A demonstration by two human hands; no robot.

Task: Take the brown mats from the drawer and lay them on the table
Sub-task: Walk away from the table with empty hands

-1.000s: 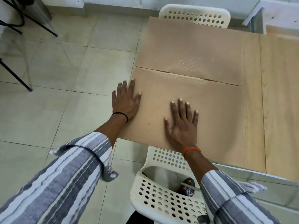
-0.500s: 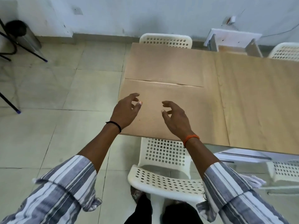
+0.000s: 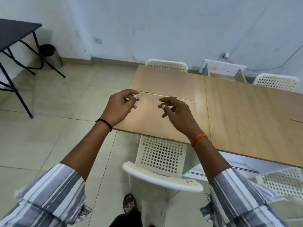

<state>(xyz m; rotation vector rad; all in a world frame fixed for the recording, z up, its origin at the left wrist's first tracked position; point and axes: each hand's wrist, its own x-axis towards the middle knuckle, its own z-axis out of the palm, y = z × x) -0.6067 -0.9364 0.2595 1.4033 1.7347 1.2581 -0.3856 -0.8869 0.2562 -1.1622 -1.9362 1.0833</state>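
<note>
Head view gives me both hands raised above the near end of the wooden table (image 3: 246,115), neither one touching anything. My left hand (image 3: 119,107), with a thin black band (image 3: 105,122) at the wrist, hangs with its fingers loosely curled and grasps nothing; my right hand (image 3: 177,112), marked by an orange thread (image 3: 198,139) on the wrist, is the same, fingers slack and bent, holding nothing. Below them I see two brown mats laid flat on the table's left end: the near mat (image 3: 147,118) reaches the table's front edge, and the far mat (image 3: 164,81) lies just behind it, their long edges meeting along a thin seam. Both mats look level and uncreased from here. A white perforated chair (image 3: 161,163) is tucked under the table's near edge, directly below my right forearm, and another white chair (image 3: 166,64) stands at the far side behind the far mat. Off to the left, on the tiled floor, I make out a black folding table (image 3: 16,30) and a metal bin (image 3: 50,54) against the wall. Striped sleeves cover both of my forearms up to the elbows.
</note>
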